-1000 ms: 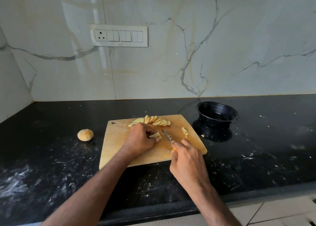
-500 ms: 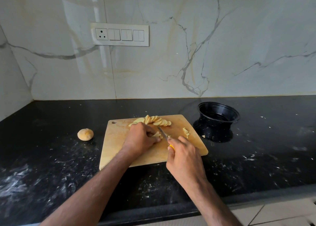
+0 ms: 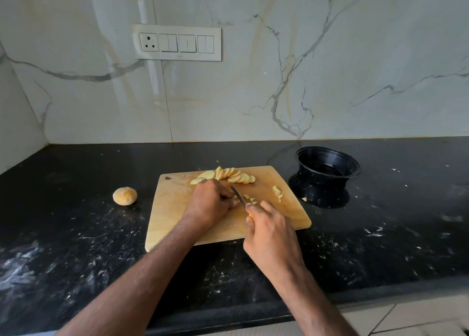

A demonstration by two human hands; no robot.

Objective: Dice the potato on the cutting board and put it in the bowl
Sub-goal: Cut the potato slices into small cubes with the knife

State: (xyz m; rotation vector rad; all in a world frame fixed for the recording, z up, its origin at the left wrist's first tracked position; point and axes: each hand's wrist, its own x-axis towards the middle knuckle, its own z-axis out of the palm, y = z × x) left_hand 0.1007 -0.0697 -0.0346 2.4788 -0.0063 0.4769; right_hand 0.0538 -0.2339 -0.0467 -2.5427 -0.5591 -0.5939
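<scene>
A wooden cutting board point(image 3: 177, 216) lies on the black counter. A fan of potato slices point(image 3: 228, 175) sits along its far edge. My left hand point(image 3: 210, 203) presses curled fingers down on potato strips, mostly hidden under it. My right hand point(image 3: 271, 236) grips a knife point(image 3: 239, 198) with a yellow handle; the blade points up-left, right beside my left fingertips. Small cut pieces point(image 3: 251, 200) lie just right of the blade, and a second little pile point(image 3: 278, 192) lies near the board's right edge. The black bowl point(image 3: 327, 168) stands to the right of the board.
A whole unpeeled potato point(image 3: 124, 196) rests on the counter left of the board. One stray potato bit point(image 3: 303, 199) lies by the bowl's base. The marble wall with a switch panel point(image 3: 177, 43) rises behind. The counter's front edge runs below my forearms.
My right hand has shifted left with the knife, bringing the blade closer to my left fingertips. More small cut pieces now lie right of the blade. My left hand stayed in place.
</scene>
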